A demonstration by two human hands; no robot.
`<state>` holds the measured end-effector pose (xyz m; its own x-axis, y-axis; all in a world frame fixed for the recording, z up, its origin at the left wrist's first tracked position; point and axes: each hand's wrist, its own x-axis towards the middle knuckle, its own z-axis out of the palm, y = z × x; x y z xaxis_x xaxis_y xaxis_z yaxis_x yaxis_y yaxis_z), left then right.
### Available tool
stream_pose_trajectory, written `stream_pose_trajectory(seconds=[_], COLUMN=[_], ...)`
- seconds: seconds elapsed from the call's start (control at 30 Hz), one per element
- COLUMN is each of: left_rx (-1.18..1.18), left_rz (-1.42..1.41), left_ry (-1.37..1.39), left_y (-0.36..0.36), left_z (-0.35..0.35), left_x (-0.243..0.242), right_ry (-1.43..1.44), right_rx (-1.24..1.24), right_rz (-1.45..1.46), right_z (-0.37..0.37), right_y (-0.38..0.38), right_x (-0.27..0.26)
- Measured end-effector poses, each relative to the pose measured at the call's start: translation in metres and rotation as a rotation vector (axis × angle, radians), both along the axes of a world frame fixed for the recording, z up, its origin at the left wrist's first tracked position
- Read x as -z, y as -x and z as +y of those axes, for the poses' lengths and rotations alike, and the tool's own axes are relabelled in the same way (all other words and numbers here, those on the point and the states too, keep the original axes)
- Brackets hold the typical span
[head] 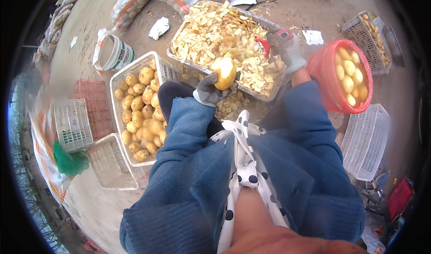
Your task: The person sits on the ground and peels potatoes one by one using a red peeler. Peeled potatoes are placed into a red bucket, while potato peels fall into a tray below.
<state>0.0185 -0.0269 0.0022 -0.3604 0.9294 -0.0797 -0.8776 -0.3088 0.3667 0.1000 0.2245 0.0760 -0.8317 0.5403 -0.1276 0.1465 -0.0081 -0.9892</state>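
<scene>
My left hand [212, 88], in a grey and white work glove, holds a partly peeled potato [225, 74] over the near edge of a tray [192, 66] heaped with potato peelings [215, 32]. Gloved as well, my right hand [288, 48] grips a red-handled peeler [264, 46] above the tray's right part, apart from the potato. Unpeeled potatoes [137, 103] fill a white plastic crate [116, 126] to the left. On the right, peeled potatoes [349, 80] lie in liquid in a bucket lined with a red plastic bag [320, 65].
A white bucket [123, 57] lies tipped at the upper left, near filled mesh sacks [129, 8]. Empty crates [109, 163] stand at the lower left, beside green netting [70, 159]. More white crates [365, 141] are at the right, and a potato-filled crate [358, 35] stands farther off.
</scene>
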Motion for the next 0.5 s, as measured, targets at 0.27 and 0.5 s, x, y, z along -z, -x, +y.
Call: stream_pose_trajectory(seconds=[0.27,0.5], left_rx=[0.184,0.167], left_rz=[-0.033,0.196], left_ry=[-0.197,0.080], left_y=[-0.004,0.016], left_z=[0.022,0.025], left_x=[-0.008,0.014], right_ry=[0.105,0.366], right_rx=[-0.289,-0.109], right_rz=[0.140,0.206], right_z=[-0.008,0.000], right_y=[0.004,-0.011], right_x=[-0.004,-0.018])
